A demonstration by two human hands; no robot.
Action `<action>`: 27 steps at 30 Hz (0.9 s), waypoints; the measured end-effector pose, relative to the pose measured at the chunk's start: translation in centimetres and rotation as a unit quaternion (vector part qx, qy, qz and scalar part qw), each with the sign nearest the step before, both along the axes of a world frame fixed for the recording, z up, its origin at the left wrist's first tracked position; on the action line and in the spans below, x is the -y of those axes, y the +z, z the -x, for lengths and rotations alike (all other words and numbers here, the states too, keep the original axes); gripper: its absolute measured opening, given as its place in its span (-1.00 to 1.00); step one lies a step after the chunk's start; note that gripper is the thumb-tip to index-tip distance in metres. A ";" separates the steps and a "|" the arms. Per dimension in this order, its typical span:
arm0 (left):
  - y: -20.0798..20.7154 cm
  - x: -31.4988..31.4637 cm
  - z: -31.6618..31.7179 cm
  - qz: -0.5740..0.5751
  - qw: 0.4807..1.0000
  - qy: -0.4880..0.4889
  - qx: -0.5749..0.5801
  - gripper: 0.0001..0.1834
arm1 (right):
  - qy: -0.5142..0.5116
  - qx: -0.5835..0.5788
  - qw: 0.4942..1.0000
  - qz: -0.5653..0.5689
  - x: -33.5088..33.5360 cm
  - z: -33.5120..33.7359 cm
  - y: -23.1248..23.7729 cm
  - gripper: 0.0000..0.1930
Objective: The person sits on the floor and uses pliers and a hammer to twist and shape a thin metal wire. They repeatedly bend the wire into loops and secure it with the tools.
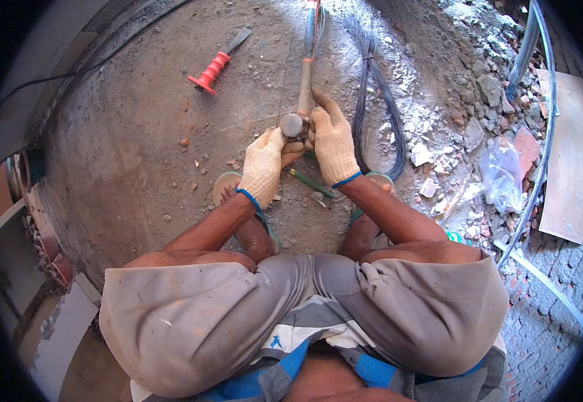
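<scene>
Both my hands wear cream knit gloves with blue cuffs, and they meet above the ground between my sandalled feet. A hammer (305, 87) points away from me, its round metal face (293, 125) nearest. My right hand (333, 137) is closed against the hammer's right side, fingers by the neck and head. My left hand (264, 164) is closed just below the head; a thin wire seems to rise near it, but what its fingers grip is hidden. Under the hands lies a green-handled tool (311, 183), partly covered.
A chisel (212, 72) with a red ribbed grip lies far left. Right of the hammer is a looped bundle of dark wire (365, 94). Rubble (472, 134), a clear plastic bag (501, 175), a flat board (566, 157) and a bluish cable (547, 120) line the right side.
</scene>
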State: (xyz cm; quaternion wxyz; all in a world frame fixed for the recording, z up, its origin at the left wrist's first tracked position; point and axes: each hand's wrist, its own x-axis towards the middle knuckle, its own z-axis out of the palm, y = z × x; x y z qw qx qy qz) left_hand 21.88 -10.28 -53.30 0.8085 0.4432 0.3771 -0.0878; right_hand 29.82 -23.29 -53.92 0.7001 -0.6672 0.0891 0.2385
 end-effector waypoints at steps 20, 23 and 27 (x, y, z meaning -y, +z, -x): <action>-2.1 -0.4 1.0 -0.047 0.998 -0.038 0.014 -0.65 | 0.165 0.000 0.963 0.213 2.7 2.4 0.5 -0.70; -2.1 -0.5 1.2 -0.032 0.999 -0.041 0.006 -0.61 | 0.178 0.000 0.963 0.201 2.6 2.6 0.9 -0.70; -2.1 -0.8 1.1 -0.026 0.997 -0.063 0.033 -0.64 | 0.163 0.006 0.964 0.209 2.8 2.6 1.3 -0.69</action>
